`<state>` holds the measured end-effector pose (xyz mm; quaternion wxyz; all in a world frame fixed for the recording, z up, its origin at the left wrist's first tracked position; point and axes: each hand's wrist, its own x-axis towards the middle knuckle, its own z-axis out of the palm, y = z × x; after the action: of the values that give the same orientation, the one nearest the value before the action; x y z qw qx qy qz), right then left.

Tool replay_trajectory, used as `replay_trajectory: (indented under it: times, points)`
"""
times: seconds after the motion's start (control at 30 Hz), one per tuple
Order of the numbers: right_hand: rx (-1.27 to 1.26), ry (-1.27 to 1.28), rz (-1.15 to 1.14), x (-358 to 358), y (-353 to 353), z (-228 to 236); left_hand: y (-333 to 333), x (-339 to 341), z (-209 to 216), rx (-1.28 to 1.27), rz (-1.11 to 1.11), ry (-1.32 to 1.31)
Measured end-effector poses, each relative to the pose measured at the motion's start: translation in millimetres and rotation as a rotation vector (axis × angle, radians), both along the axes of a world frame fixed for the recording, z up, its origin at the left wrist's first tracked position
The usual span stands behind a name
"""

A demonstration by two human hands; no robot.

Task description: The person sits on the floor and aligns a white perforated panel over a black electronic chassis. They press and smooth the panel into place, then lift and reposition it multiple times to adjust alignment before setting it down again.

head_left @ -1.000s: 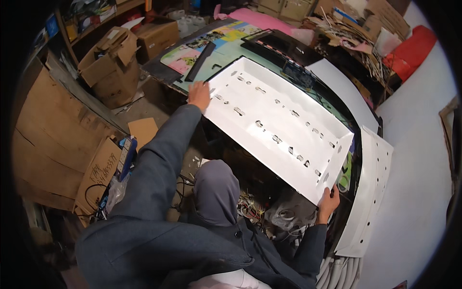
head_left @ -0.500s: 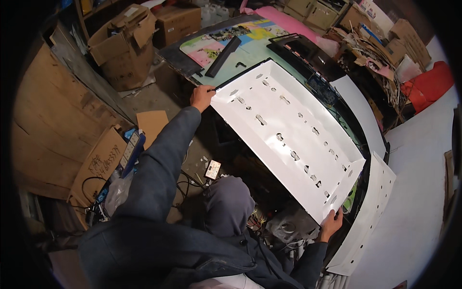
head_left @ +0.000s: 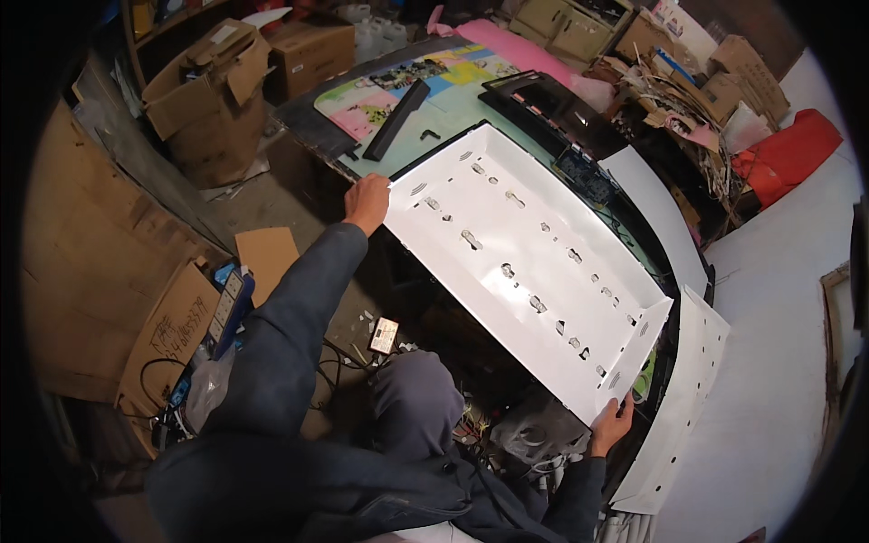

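A large white TV backlight panel [head_left: 507, 281], shaped like a shallow tray with sloped sides and several cut-out holes, spans the middle of the view. My left hand [head_left: 367, 204] is closed on its left corner. Its lower right corner is in my right hand [head_left: 613, 425], thumb over the white side and fingers partly hidden at the edge. The panel's near edge overhangs the table toward me. Whether its far side rests on the table, I cannot tell.
Beyond the panel, a long black bar [head_left: 396, 121] and a dark screen assembly [head_left: 554, 101] lie on the table. A white perforated strip [head_left: 674, 407] leans at the right. Cardboard boxes [head_left: 206, 100] stand back left. A power strip [head_left: 228, 303] and cables lie low on the left.
The whole scene has shifted slightly left in view. Both hands keep their hold on the panel's corners, and the panel sits at nearly the same angle.
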<state>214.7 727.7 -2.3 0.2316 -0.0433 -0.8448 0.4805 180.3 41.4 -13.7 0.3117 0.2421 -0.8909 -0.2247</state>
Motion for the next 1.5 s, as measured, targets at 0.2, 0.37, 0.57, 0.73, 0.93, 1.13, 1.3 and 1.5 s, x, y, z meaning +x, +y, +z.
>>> replay_trajectory:
  times: [0.2, 0.37, 0.57, 0.73, 0.93, 1.13, 1.3, 1.5]
  points:
    - [0.032, -0.006, 0.003, -1, 2, 1, -4, -8, 5, 0.318, 0.003, 0.08]
    - [0.041, -0.006, -0.003, 3, -6, 8, -26, -11, -18, 0.39, -0.002, 0.151]
    - [0.005, -0.045, -0.044, 4, -14, 15, -27, -9, -16, 0.432, 0.013, 0.156]
    - [-0.032, -0.017, 0.006, -8, 22, -13, -24, -3, -8, 0.479, -0.028, 0.164]
    - [-0.056, -0.059, 0.017, -10, 26, -15, -27, -3, -13, 0.397, -0.054, 0.221]
    - [-0.056, -0.083, 0.017, -2, 12, -2, -10, 3, 4, 0.084, -0.009, 0.042]
    - [-0.031, -0.04, 0.02, -4, 17, -6, 5, 1, 16, -0.095, 0.013, -0.109]
    - [-0.023, -0.052, 0.01, -5, 12, -2, 7, -10, 14, -0.205, 0.083, -0.133]
